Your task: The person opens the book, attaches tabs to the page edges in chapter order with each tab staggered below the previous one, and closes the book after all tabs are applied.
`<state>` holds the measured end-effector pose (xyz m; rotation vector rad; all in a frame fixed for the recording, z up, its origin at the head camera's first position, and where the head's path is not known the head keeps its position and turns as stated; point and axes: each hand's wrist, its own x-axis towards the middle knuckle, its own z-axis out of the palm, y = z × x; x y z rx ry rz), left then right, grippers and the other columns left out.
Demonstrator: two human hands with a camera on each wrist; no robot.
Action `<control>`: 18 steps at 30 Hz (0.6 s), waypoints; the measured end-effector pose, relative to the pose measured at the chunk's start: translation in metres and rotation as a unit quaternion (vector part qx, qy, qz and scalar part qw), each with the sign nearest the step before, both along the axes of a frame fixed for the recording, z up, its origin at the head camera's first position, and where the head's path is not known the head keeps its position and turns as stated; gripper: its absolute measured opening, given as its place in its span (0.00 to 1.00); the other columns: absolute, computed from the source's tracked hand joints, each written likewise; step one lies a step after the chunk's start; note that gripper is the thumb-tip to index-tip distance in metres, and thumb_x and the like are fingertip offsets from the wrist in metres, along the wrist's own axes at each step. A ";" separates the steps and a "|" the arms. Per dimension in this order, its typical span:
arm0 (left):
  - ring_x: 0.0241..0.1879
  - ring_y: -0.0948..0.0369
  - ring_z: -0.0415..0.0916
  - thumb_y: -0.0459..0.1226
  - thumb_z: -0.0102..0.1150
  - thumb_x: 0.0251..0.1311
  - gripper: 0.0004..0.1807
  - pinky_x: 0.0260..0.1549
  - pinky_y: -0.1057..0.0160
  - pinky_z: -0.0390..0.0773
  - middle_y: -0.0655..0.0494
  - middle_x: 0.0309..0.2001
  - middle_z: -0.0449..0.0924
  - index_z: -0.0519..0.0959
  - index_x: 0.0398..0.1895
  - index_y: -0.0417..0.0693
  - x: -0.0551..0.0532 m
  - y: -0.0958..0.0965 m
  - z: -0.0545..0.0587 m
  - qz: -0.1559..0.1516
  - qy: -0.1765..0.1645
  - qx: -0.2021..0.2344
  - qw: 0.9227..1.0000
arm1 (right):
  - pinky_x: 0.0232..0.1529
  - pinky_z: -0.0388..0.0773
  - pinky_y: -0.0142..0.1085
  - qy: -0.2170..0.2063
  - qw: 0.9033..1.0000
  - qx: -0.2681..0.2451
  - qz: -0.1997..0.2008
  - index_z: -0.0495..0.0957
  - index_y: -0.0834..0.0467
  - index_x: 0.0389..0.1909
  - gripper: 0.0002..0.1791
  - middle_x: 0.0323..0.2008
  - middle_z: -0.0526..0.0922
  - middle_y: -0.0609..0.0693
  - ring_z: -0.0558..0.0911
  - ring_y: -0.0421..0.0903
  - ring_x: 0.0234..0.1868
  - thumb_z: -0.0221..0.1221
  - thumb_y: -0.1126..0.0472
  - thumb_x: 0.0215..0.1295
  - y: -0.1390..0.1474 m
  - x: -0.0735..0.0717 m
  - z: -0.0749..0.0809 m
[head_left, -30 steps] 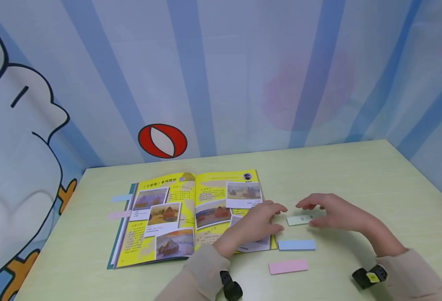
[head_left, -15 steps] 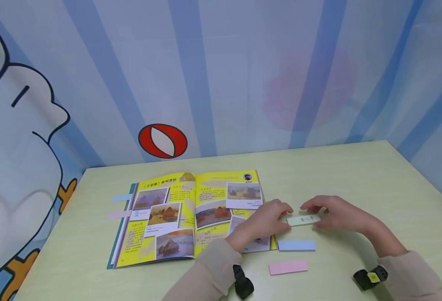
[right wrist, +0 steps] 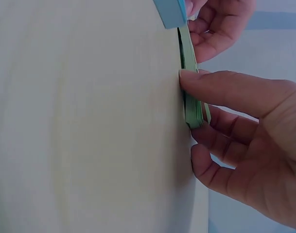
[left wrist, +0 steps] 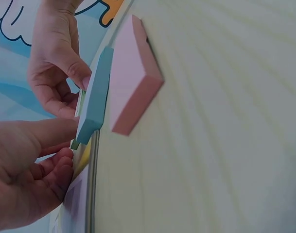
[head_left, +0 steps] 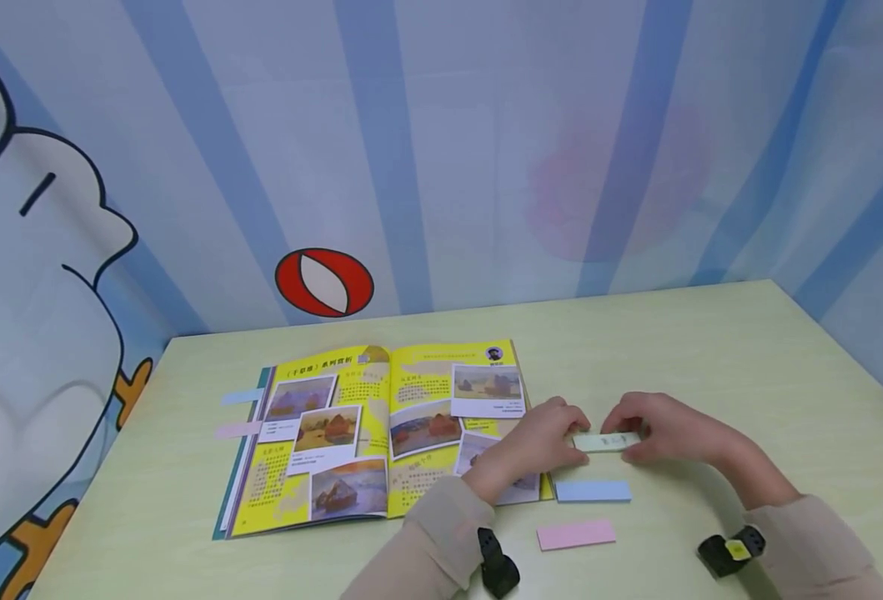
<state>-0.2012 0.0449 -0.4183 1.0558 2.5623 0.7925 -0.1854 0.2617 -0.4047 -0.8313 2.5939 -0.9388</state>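
Observation:
A green sticky-note pad (head_left: 604, 442) with handwriting on top lies right of an open book (head_left: 411, 467). My right hand (head_left: 677, 429) pinches its right end, thumb on the near edge and fingers behind. In the right wrist view a thin green sheet (right wrist: 207, 112) stands slightly apart from the pad at that end. My left hand (head_left: 534, 442) holds the pad's left end between thumb and fingers; the blue pad partly hides that grip in the left wrist view. Nearer lie a blue sticky-note pad (head_left: 593, 492) and a pink sticky-note pad (head_left: 576, 535).
The book's yellow pages show haystack pictures. Blue (head_left: 242, 397) and pink (head_left: 238, 429) tabs stick out from its left edge. The pale table (head_left: 711, 350) meets a striped curtain (head_left: 471, 167) at the back.
My left hand has moved right to the green pad's left end. The right hand's fingers and thumb have closed in on its right end. The pad, book and other pads stay put.

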 end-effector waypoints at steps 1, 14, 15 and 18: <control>0.35 0.68 0.66 0.39 0.66 0.54 0.19 0.39 0.77 0.66 0.60 0.39 0.73 0.79 0.50 0.44 -0.001 0.000 -0.001 0.001 -0.002 0.005 1.000 | 0.33 0.70 0.33 0.001 1.000 0.001 0.001 0.80 0.56 0.40 0.13 0.36 0.77 0.44 0.70 0.41 0.34 0.67 0.66 0.51 -0.001 0.000 0.000; 0.28 0.68 0.64 0.36 0.66 0.53 0.11 0.30 0.76 0.65 0.64 0.29 0.71 0.82 0.40 0.46 -0.005 0.000 -0.009 0.006 0.002 0.036 0.999 | 0.33 0.70 0.32 -0.008 1.000 -0.019 -0.002 0.78 0.56 0.41 0.12 0.34 0.76 0.44 0.71 0.40 0.32 0.65 0.63 0.54 -0.004 0.003 0.000; 0.28 0.68 0.64 0.36 0.66 0.53 0.11 0.30 0.76 0.64 0.64 0.28 0.71 0.82 0.40 0.46 -0.005 0.000 -0.009 0.006 0.006 0.038 0.999 | 0.33 0.70 0.32 -0.003 1.000 -0.019 -0.002 0.78 0.56 0.41 0.12 0.34 0.76 0.43 0.71 0.40 0.32 0.65 0.63 0.54 -0.005 0.003 0.000; 0.27 0.68 0.64 0.36 0.66 0.53 0.10 0.28 0.76 0.64 0.64 0.27 0.70 0.82 0.39 0.46 -0.005 -0.002 -0.006 0.007 0.010 0.048 0.999 | 0.32 0.71 0.32 0.014 1.000 -0.014 -0.009 0.78 0.55 0.40 0.13 0.33 0.76 0.42 0.71 0.39 0.32 0.66 0.64 0.53 -0.006 0.004 0.002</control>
